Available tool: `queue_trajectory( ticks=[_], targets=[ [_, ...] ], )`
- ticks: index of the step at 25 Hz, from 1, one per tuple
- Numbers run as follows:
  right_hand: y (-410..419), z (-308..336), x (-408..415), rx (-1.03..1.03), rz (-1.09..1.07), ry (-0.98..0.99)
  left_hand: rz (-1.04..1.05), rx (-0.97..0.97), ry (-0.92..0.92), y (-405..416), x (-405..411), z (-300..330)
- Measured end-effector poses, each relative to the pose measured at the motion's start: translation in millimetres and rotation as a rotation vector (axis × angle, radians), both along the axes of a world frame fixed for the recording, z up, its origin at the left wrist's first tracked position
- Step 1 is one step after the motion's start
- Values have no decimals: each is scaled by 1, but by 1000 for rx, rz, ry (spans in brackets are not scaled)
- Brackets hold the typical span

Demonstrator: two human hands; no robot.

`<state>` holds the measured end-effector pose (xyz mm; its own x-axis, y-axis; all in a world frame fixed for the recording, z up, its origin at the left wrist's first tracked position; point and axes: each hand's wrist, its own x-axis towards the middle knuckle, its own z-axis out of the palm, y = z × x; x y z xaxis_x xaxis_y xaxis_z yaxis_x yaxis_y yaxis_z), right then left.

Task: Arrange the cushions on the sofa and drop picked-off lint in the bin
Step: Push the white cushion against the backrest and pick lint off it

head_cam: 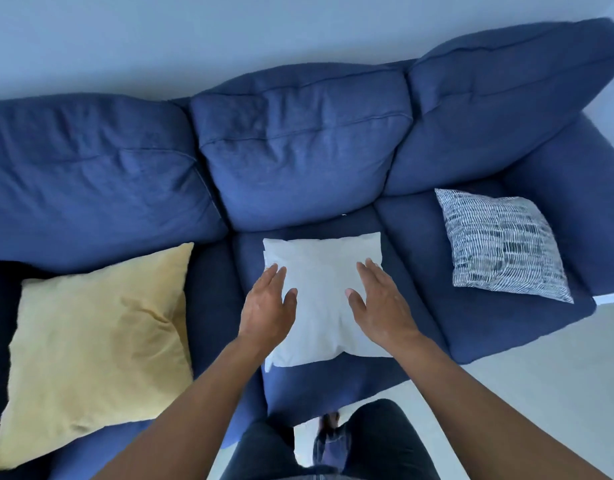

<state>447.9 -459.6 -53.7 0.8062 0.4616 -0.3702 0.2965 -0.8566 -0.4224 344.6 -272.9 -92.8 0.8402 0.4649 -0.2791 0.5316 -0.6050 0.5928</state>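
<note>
From the head camera, you look down at a blue sofa (298, 150). Three cushions lie flat on its seats. The yellow cushion (97, 341) is on the left seat. The white cushion (321, 292) is on the middle seat. The striped cushion (499, 244) is on the right seat, close to the arm.

Your left hand (269, 306) and your right hand (380, 306) are both over the white cushion, one on each side. The fingers are straight and spread flat, so you hold nothing. I think your hands are placed like this to pat the cushion or to take it by its sides. I cannot tell if your palms press down or just hang over it.

There is a tiny white speck (344, 214) on the seat behind the white cushion. It may be lint. No bin shows here.
</note>
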Motion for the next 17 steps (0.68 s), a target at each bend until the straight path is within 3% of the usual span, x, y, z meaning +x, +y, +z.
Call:
queue_trajectory(
  ticks=[7, 11, 17],
  targets=[
    [3, -61, 86, -28, 92, 179, 82, 29, 128, -8, 81, -42],
    [17, -123, 156, -98, 138, 229, 84, 18, 227, -27, 135, -100],
    [75, -271, 227, -124, 275, 195, 75, 77, 301, 11, 229, -219]
  ],
)
